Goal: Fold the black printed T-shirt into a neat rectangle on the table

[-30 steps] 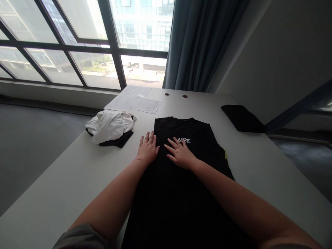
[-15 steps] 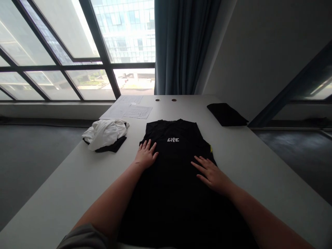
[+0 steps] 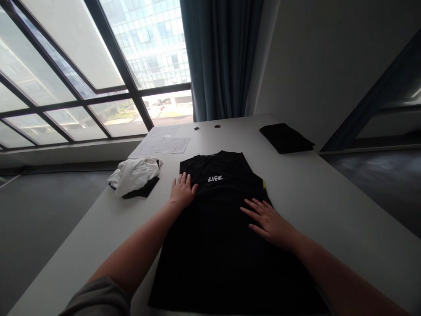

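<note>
A black T-shirt (image 3: 217, 245) with white "LiFE" lettering lies spread flat on a white table (image 3: 329, 206), its sides folded in to a narrow strip. My left hand (image 3: 182, 191) rests flat on the shirt's left edge, fingers stretched out. On the shirt's right side, my right hand (image 3: 268, 220) lies palm down with fingers spread. Neither hand holds anything. A bit of yellow shows at the shirt's right edge.
A crumpled white garment (image 3: 134, 174) on a black one sits to the left. Paper sheets (image 3: 164, 144) lie at the far left, a folded black cloth (image 3: 285, 138) at the far right. Two cable holes, a blue curtain and large windows lie beyond.
My right hand slid from the shirt's middle, near the lettering, out to its right side. My left hand stayed at the left edge. The camera view swung to the right.
</note>
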### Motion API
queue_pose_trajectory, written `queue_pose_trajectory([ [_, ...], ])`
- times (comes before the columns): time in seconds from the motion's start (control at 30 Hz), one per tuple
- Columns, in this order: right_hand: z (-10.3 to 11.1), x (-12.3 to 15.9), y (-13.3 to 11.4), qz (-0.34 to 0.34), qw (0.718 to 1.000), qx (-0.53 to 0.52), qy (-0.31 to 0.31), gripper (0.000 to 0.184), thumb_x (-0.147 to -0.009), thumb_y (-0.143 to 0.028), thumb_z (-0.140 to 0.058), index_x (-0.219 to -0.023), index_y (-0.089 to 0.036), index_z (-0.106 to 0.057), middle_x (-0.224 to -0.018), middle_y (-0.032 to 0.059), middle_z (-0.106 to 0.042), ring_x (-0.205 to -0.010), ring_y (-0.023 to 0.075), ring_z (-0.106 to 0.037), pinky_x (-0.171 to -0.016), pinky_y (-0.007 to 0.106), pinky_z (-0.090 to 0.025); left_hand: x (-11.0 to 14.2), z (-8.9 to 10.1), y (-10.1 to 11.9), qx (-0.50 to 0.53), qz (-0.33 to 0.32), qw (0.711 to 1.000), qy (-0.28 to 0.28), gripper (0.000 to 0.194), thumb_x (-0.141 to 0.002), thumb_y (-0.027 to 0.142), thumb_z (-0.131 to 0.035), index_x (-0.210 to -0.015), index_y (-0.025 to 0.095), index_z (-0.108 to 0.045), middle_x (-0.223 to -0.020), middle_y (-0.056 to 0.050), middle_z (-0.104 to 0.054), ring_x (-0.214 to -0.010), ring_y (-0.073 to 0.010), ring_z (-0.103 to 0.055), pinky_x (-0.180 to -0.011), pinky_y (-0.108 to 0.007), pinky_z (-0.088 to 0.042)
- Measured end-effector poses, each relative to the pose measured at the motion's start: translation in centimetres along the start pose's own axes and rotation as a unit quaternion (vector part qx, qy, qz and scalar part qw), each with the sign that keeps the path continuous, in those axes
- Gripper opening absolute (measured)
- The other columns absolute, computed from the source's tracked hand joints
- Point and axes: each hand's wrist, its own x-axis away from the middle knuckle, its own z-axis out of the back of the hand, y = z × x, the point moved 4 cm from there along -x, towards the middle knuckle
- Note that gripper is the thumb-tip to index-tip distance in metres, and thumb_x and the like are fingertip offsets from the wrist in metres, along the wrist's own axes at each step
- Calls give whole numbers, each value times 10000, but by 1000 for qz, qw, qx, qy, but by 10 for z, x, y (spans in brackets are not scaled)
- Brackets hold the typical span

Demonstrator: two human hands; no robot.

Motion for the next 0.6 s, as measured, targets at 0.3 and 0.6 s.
queue_pose_trajectory([
  [0.3, 6, -2, 0, 1, 999, -35, -11, 630, -1023, -583, -489, -1611, -378, -392, -1729, 37, -237, -1590, 354, -203, -1269, 643, -173, -134, -28, -13, 40, 63, 991, -108, 805, -1019, 583, -258, -1641, 72, -287, -1721, -200, -188, -1599, -341, -194, -1271, -479, -243],
  [0.6, 11, -1, -2, -1, 999, -48, -16, 632, -1023, -542, -506, -1613, -341, -404, -1725, 43, -242, -1591, 354, -201, -1274, 640, -173, -160, -44, -22, 54, 72, 993, -76, 820, -1006, 641, -210, -1670, 159, -243, -1751, -120, -148, -1614, -335, -131, -1293, -510, -171],
])
